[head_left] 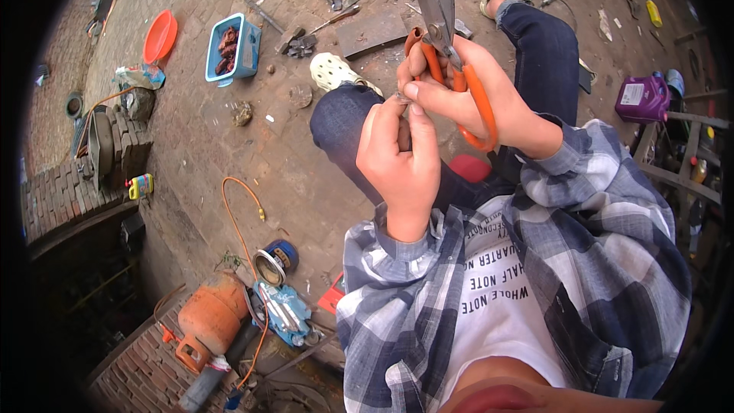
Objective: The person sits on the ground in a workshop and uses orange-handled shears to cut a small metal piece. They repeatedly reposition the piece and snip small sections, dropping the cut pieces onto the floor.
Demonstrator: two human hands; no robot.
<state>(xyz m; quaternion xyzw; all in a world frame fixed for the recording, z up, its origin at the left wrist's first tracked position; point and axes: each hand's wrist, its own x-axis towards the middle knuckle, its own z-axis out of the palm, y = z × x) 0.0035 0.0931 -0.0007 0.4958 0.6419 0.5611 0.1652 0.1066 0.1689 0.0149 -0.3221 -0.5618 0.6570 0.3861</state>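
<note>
Large metal shears [433,1] with orange-covered handles point away from me, blades upward in the view. My right hand [501,95] is closed with the handles against its palm and fingers, one handle loop passing over the back of the hand. Just left of it, my left hand [401,164] is closed in a pinch. The fingertips of both hands meet at a small greyish bit, too small to name. Both hands are held above my knees, over the ground.
A blue plastic tub [251,53] with dark reddish lumps and an orange basin [160,37] stand ahead left. A flat metal plate [372,35] lies beyond my knees among scattered tools. An orange gas cylinder [214,312] sits lower left; a purple jug [642,98] stands right.
</note>
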